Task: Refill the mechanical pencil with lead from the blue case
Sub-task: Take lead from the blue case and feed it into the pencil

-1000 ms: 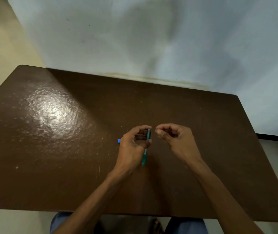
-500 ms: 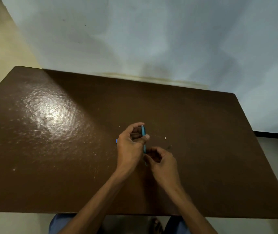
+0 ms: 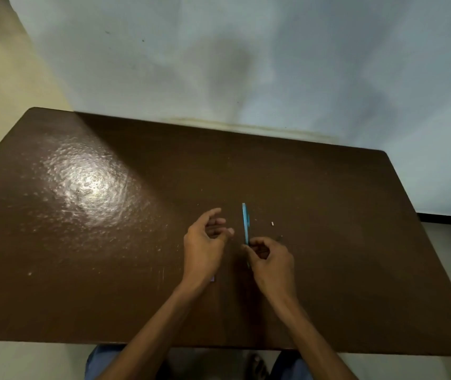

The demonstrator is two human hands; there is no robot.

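Observation:
The slim blue mechanical pencil [image 3: 245, 223] stands almost upright above the brown table [image 3: 109, 242], its top pointing away from me. My right hand [image 3: 269, 260] pinches its lower end between thumb and fingers. My left hand [image 3: 206, 242] hovers just left of the pencil, apart from it, with the fingers spread and nothing visible in them. The blue case is hidden. Only a tiny pale bluish bit [image 3: 213, 280] shows under my left wrist, and I cannot tell what it is.
A tiny white piece [image 3: 272, 223] and a small dark piece [image 3: 279, 238] lie on the table right of the pencil. A wall rises behind the table's far edge. My knees and a sandalled foot show below the near edge.
The pencil passed from my left hand to my right, which came down to grip its lower end. My left hand let go and opened. The pencil now stands a little further right.

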